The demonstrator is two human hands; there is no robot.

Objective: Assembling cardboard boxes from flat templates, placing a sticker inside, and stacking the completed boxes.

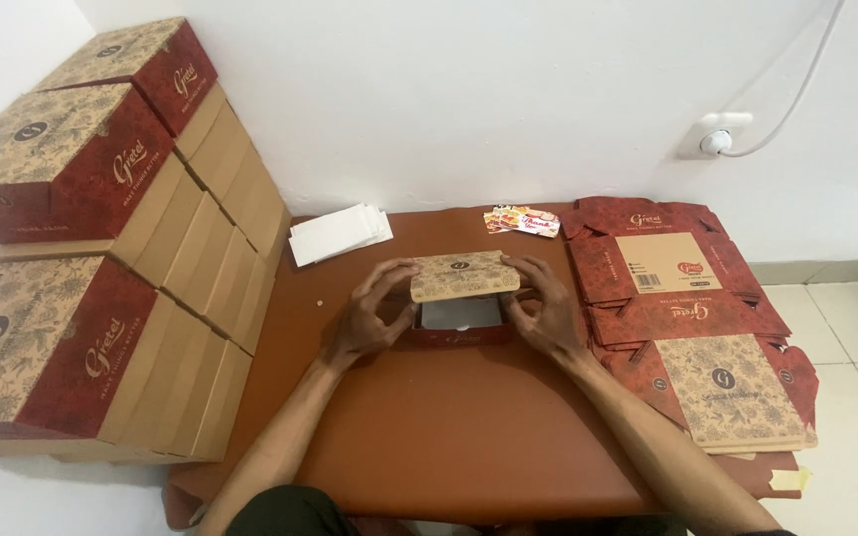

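A small red box (464,335) with a tan patterned lid (463,275) sits in the middle of a low brown table (449,427). Its lid is raised at the front, showing a white lining inside. My left hand (374,310) grips the lid's left end and the box's left side. On the right end, my right hand (545,303) holds the lid and box the same way.
Stacks of closed red and tan boxes (81,258) line the wall at the left. Flat unfolded box blanks (692,328) lie at the table's right. White sheets (338,234) and small colourful cards (521,220) rest at the far edge. A wall socket with a cable (715,139) is at upper right.
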